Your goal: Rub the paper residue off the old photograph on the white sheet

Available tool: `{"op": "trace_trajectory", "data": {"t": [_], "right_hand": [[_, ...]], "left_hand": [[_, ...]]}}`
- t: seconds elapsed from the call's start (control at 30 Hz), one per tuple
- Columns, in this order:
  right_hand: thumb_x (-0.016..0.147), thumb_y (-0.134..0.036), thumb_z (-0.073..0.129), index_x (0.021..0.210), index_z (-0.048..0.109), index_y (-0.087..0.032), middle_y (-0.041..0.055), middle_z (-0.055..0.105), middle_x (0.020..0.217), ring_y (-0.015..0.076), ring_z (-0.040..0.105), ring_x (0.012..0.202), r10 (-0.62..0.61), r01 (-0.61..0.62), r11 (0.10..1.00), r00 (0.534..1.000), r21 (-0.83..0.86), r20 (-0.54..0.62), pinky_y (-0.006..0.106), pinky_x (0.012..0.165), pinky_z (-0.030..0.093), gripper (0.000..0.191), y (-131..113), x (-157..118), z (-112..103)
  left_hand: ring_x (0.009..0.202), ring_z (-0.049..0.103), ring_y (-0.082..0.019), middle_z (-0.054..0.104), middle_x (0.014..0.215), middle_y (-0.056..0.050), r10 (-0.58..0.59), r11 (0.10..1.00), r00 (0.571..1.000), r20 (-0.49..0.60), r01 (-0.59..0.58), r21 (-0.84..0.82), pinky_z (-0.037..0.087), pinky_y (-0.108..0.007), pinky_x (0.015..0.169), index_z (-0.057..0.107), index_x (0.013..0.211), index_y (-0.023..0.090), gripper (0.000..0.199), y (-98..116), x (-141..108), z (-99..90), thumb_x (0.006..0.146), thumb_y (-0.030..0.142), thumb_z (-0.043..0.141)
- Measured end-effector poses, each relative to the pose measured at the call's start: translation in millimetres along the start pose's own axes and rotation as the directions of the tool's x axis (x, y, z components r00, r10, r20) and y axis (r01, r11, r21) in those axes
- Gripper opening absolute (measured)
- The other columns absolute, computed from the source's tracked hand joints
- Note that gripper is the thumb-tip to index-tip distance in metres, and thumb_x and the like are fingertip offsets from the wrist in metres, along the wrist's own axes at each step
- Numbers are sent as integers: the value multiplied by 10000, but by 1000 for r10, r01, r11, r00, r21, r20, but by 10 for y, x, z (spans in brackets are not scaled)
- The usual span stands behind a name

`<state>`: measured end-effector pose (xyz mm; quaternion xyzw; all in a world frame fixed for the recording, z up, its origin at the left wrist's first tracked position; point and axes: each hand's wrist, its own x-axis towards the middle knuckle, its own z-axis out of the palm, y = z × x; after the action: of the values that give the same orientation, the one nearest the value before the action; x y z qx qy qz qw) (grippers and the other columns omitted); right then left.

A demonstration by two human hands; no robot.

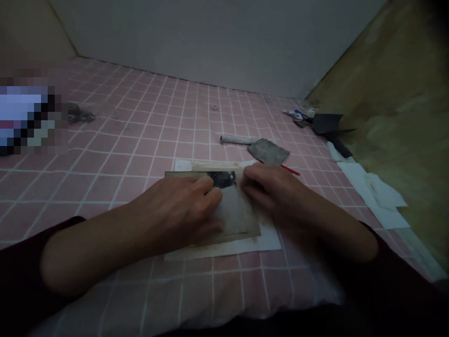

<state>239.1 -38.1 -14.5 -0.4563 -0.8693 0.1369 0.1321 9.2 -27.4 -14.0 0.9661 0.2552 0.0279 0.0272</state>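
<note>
Closest in, white paper (pixel 268 242) is down on the checked surface (pixel 175 117) with a brownish sheet (pixel 242 217) on top, so that part's set. Left hand (pixel 182 201) is over the sheet, fingers curled; can't tell if it's pinching anything. Right hand (pixel 275 187), curled by the sheet's right edge, same deal. Dark patch (pixel 223 179) shows between them. Looks mid-job, finish unclear. Grey scrap (pixel 269 152) farther out is untouched.

Likely a room in a home: pink checked cloth (pixel 161 131) spreads beneath the left hand (pixel 192 203) and right hand (pixel 271 187), a plain grey wall (pixel 224 44) stands beyond them, and a stained yellowish wall (pixel 396 107) rises to their right.
</note>
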Motion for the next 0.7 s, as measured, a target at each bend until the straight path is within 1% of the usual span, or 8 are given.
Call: {"op": "trace_trajectory", "data": {"t": [0.07, 0.2, 0.23, 0.37, 0.4, 0.5, 0.57, 0.7], "right_hand": [[865, -99, 490, 789, 475, -189, 14, 539, 760, 149, 496, 710, 8, -8, 1000, 1000, 10, -16, 280, 666, 357, 119, -18, -1, 1], [880, -119, 480, 831, 469, -191, 12, 540, 789, 142, 490, 714, -65, 69, 995, 996, 75, -55, 267, 667, 365, 88, -78, 20, 34], [880, -112, 476, 815, 466, -192, 11, 536, 780, 143, 489, 715, -62, 66, 996, 997, 66, -52, 269, 671, 364, 104, -72, 17, 27], [848, -77, 490, 740, 447, -196, 10, 520, 736, 150, 487, 703, 41, -42, 999, 999, -18, -35, 282, 667, 350, 166, -25, -11, -29], [852, -83, 487, 747, 456, -194, 16, 525, 747, 156, 495, 716, 40, -41, 999, 999, -20, -27, 285, 671, 354, 157, -31, -10, -30], [883, -101, 454, 811, 493, -183, 42, 544, 820, 172, 519, 777, -45, 45, 999, 999, 25, 0, 293, 702, 380, 117, -78, 13, 7], [890, -100, 445, 829, 502, -179, 49, 549, 842, 172, 521, 785, -71, 71, 997, 997, 44, -6, 296, 714, 389, 115, -85, 22, 23], [870, -86, 476, 777, 492, -185, 33, 540, 780, 165, 509, 727, 21, -21, 1000, 1000, -19, -5, 292, 676, 372, 135, -11, -3, -17]], "left_hand": [[643, 507, -181, 540, 784, -24, -1, 1000, 1000, -16, 1, -2, 304, -302, 538, 513, 806, 196, 215, -1, 5, 1, 864, 390, 583], [691, 531, -194, 551, 807, -27, -15, 1000, 1000, -25, 15, 8, 324, -296, 551, 517, 819, 194, 204, -3, 7, 3, 855, 378, 598], [695, 535, -196, 554, 812, -28, -15, 1000, 1000, -18, 15, 8, 331, -297, 554, 516, 820, 193, 206, -3, 7, 2, 854, 378, 600], [651, 519, -185, 550, 800, -26, -11, 1000, 1000, -2, 11, 11, 332, -296, 544, 509, 809, 190, 221, -3, 7, -2, 859, 387, 596], [648, 517, -184, 549, 799, -26, -10, 1000, 1000, -3, 10, 12, 333, -296, 543, 510, 808, 190, 219, -2, 7, -3, 859, 386, 594], [670, 526, -190, 551, 802, -28, -13, 1000, 1000, -17, 13, 9, 340, -299, 550, 522, 814, 188, 206, 0, 8, -6, 857, 377, 593], [677, 528, -191, 553, 802, -30, -18, 1000, 1000, -22, 18, 1, 342, -299, 552, 529, 818, 187, 202, 2, 9, -9, 859, 376, 588], [648, 515, -180, 550, 796, -34, 4, 1000, 1000, -12, -4, 1, 338, -301, 548, 529, 817, 185, 211, -1, 4, -13, 871, 383, 579]]}}
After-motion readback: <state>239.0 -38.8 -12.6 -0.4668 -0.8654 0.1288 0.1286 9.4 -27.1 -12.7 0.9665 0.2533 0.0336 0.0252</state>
